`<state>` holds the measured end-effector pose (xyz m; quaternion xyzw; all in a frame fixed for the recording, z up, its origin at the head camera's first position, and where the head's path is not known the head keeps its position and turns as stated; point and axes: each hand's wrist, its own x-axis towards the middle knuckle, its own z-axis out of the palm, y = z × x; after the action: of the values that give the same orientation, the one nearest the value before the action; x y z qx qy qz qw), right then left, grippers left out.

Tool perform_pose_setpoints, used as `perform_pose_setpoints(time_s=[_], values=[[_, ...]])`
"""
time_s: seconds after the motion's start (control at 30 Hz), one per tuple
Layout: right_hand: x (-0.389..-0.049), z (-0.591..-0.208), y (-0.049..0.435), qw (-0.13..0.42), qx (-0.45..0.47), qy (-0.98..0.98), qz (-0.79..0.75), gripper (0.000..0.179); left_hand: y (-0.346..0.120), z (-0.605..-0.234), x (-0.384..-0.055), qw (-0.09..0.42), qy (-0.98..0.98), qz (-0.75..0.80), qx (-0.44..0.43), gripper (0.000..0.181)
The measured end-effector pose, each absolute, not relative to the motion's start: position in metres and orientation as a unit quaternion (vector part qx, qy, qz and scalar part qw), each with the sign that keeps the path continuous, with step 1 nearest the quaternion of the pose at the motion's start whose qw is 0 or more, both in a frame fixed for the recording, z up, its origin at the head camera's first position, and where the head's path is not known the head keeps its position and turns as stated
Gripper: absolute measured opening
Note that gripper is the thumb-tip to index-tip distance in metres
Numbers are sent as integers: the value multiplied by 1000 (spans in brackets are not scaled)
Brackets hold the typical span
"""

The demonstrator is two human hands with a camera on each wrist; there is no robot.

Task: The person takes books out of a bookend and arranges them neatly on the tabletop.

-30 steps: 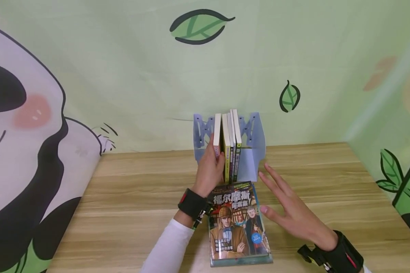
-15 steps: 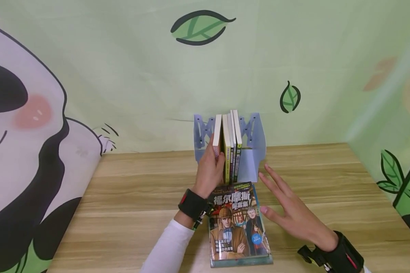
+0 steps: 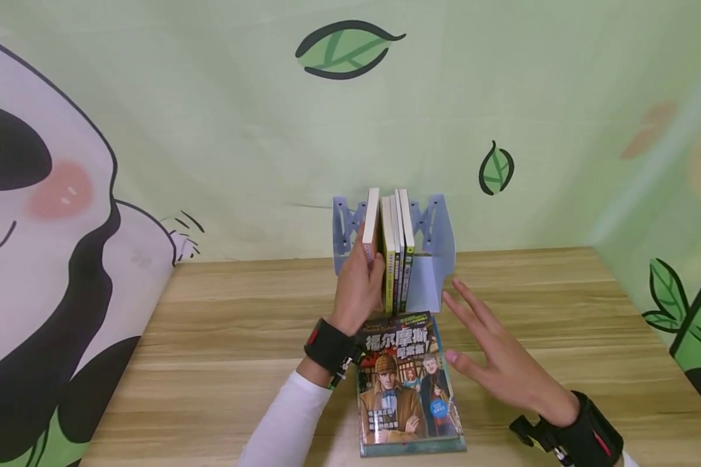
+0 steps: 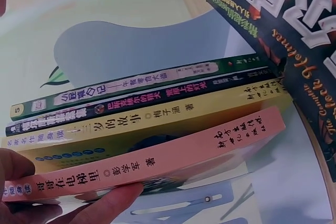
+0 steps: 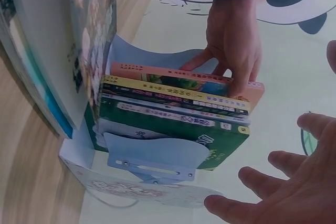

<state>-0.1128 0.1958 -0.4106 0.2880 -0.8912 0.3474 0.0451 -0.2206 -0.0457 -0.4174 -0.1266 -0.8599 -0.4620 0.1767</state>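
My left hand (image 3: 356, 285) pinches a thin book with a pink spine (image 4: 157, 156), thumb on one side and fingers on the other. This book is leftmost in a row standing in a light blue metal book stand (image 3: 444, 240), slightly apart from its neighbours at the top. Beside it are a yellow-spined book (image 4: 210, 109), dark-spined ones and a green book (image 5: 226, 142). My right hand (image 3: 496, 363) hovers with fingers spread, right of a Sherlock Holmes book (image 3: 405, 395) lying flat before the stand. That hand touches nothing.
At least one other book with a blue-green edge (image 3: 426, 446) lies under the Sherlock Holmes book. A wood-grain table (image 3: 239, 337) bears everything. Behind it hangs a pale green backdrop (image 3: 222, 130) with a panda and leaves.
The pink-spined book in my left hand has risen slightly, its top edge now higher against the neighbouring books. My right hand has stayed almost in place.
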Motion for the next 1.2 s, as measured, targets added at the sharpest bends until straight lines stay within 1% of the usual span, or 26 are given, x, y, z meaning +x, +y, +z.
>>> perform_pose_setpoints(time_s=[0.4,1.2], values=[[-115,-399,195,49,291,-892,342,80,-46,-408,-221,189,-857,-463,-127,65],[-119,-386,195,77,312,-885,336,86,-47,-392,-221,191,-837,-493,-139,63]])
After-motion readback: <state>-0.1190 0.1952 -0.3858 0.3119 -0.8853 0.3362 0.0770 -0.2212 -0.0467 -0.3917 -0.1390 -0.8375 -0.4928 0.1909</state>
